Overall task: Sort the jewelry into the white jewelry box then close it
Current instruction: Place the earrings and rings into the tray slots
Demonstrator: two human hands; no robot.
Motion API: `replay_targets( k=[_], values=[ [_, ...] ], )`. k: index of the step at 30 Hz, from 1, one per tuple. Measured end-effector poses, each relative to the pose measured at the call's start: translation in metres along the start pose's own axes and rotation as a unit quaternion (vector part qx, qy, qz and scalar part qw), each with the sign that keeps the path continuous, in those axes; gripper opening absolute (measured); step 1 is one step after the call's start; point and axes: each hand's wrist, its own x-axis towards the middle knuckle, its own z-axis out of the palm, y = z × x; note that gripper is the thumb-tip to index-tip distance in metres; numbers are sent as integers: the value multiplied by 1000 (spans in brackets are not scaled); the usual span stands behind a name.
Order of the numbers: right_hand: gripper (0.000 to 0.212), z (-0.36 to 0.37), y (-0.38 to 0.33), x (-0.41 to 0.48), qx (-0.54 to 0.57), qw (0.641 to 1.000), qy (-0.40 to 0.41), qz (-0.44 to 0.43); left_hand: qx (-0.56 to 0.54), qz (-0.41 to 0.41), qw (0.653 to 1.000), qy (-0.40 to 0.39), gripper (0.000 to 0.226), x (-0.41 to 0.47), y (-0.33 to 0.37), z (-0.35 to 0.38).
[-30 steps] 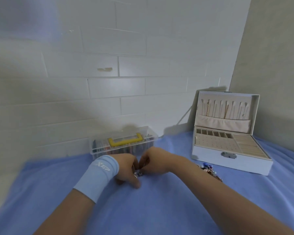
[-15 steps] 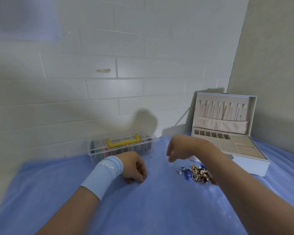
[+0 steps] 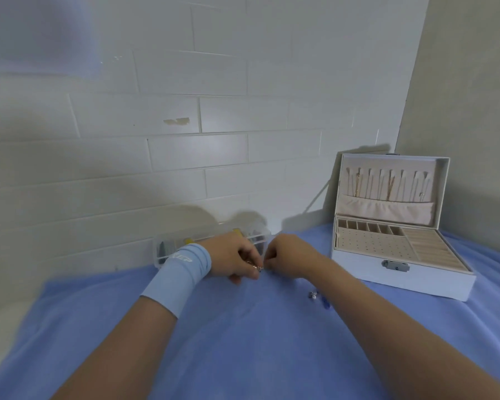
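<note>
The white jewelry box (image 3: 401, 277) stands open at the right on the blue cloth, its lid upright with thin chains hanging inside. My left hand (image 3: 233, 262), with a light blue wristband, and my right hand (image 3: 286, 256) meet at the middle of the cloth. Both have curled fingers and pinch a small metallic jewelry piece (image 3: 257, 267) between them. A few loose jewelry pieces (image 3: 318, 297), mostly hidden by my right forearm, lie on the cloth to the left of the box.
A clear plastic organiser (image 3: 168, 249) with a yellow handle sits against the white tiled wall behind my hands. The blue cloth (image 3: 243, 342) covers the whole surface. A beige wall closes in the right side behind the box.
My right hand, which had moved right toward the jewelry pile half a second ago, has come back to my left hand. Both now pinch the small piece together.
</note>
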Motion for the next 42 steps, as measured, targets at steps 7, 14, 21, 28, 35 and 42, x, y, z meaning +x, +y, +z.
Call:
replay_targets(
  k=[7, 14, 21, 28, 35, 42],
  values=[
    [8, -61, 47, -27, 98, 994, 43, 4, -19, 49, 997, -51, 14, 47, 47, 38],
    [2, -96, 93, -57, 143, 984, 99, 26, 17, 24, 994, -107, 25, 81, 80, 66],
    [11, -82, 125, -53, 143, 975, 152, 70, -7, 41, 997, -63, 24, 98, 90, 49],
    [10, -67, 125, -49, 75, 980, 163, 81, -167, 46, 984, 33, 19, 119, 87, 49],
    [10, -68, 133, -52, 87, 986, 128, 55, -335, 39, 940, 44, 11, 127, 82, 57],
    [13, -78, 138, -54, 178, 975, 124, 44, -353, 47, 933, 47, 11, 125, 90, 62]
  ],
)
